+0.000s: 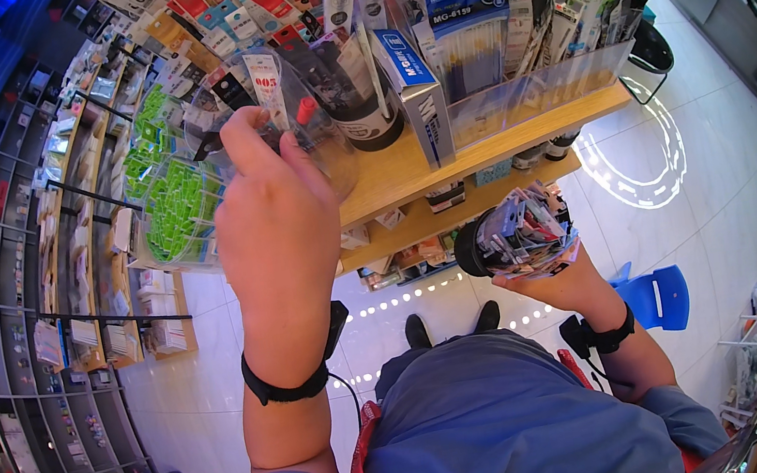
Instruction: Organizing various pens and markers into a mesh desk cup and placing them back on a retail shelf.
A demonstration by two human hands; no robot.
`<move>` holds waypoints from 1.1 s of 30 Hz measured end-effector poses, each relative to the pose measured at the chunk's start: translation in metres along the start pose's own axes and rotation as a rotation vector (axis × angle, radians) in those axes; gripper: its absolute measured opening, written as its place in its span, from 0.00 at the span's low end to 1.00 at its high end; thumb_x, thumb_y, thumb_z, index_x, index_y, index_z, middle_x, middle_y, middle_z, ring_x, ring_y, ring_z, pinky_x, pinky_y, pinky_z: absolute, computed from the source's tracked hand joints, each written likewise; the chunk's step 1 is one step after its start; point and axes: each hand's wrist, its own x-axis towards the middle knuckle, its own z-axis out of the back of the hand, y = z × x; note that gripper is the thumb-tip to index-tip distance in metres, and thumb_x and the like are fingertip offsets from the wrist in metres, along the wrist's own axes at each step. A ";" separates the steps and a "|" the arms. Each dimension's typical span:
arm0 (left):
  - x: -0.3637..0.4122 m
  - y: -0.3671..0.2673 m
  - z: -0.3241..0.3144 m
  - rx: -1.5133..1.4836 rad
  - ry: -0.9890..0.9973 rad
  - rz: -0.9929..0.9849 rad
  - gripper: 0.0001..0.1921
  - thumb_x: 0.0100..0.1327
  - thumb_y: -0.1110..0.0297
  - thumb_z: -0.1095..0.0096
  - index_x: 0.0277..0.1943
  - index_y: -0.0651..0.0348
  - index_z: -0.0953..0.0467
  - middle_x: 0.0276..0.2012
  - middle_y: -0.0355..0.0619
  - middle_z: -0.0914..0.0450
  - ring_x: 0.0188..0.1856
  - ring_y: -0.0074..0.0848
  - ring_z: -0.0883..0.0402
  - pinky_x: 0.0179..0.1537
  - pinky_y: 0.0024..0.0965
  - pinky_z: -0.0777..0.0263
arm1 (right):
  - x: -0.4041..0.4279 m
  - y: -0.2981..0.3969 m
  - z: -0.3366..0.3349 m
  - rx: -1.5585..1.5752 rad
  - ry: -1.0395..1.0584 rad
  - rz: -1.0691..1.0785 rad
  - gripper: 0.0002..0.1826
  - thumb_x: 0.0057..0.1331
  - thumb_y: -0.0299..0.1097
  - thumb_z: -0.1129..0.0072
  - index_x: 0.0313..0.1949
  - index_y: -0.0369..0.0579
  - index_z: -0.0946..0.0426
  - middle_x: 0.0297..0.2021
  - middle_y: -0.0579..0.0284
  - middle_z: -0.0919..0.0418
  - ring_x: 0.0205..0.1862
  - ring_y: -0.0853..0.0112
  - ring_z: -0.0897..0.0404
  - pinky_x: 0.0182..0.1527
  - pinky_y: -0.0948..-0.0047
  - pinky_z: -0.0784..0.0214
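Observation:
My left hand (275, 204) reaches over a clear plastic container (340, 161) at the left end of a wooden shelf. Its index finger and thumb are curled beside a white packet (268, 84) with red print; whether they grip it is unclear. A red-tipped item (305, 109) stands just right of the thumb. Low on the right, my right hand (566, 285) holds a round tub (474, 250) with a black base, tilted on its side. Small colourful packets (531, 228) fill it, their ends pointing towards the right.
Along the wooden shelf (386, 187) stand another black-based tub (374, 131), an M&G box (420, 98) and bagged gel refills (473, 31). Green packets (176, 208) fill bins at left. A blue chair (660, 301) is behind my right hand; a grey counter (718, 2) stands far right.

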 end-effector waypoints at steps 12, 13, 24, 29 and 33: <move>-0.008 -0.018 0.034 -0.115 -0.065 -0.019 0.16 0.76 0.71 0.39 0.62 0.59 0.32 0.28 0.55 0.13 0.29 0.52 0.13 0.29 0.51 0.25 | 0.000 0.004 -0.003 -0.002 -0.057 0.046 0.38 0.54 0.35 0.13 0.62 0.39 0.23 0.53 0.55 0.13 0.53 0.69 0.15 0.58 0.65 0.21; -0.009 -0.020 0.038 -0.114 -0.066 -0.019 0.16 0.76 0.71 0.39 0.62 0.59 0.32 0.28 0.55 0.13 0.29 0.52 0.13 0.29 0.51 0.25 | 0.000 0.005 -0.003 -0.002 -0.057 0.048 0.38 0.54 0.35 0.13 0.62 0.39 0.23 0.53 0.55 0.13 0.53 0.69 0.15 0.58 0.65 0.21; -0.041 -0.043 0.077 -0.319 -0.105 -0.005 0.16 0.78 0.75 0.39 0.64 0.66 0.30 0.27 0.43 0.15 0.27 0.14 0.21 0.31 0.19 0.31 | -0.007 0.014 0.001 0.048 -0.074 -0.012 0.30 0.56 0.35 0.14 0.56 0.42 0.17 0.49 0.60 0.10 0.49 0.73 0.13 0.56 0.67 0.19; -0.061 -0.036 0.088 -0.373 -0.066 -0.079 0.19 0.77 0.78 0.38 0.67 0.68 0.32 0.30 0.43 0.17 0.28 0.17 0.20 0.33 0.19 0.30 | -0.007 0.008 0.005 0.043 -0.111 0.002 0.29 0.56 0.35 0.14 0.56 0.42 0.17 0.49 0.59 0.11 0.49 0.73 0.14 0.57 0.67 0.20; -0.082 -0.030 0.101 -0.435 -0.097 -0.089 0.20 0.73 0.79 0.35 0.63 0.68 0.32 0.36 0.46 0.17 0.29 0.20 0.20 0.35 0.22 0.27 | -0.010 -0.006 0.021 -0.007 -0.120 -0.030 0.34 0.56 0.37 0.14 0.59 0.42 0.19 0.49 0.60 0.12 0.49 0.72 0.15 0.57 0.67 0.22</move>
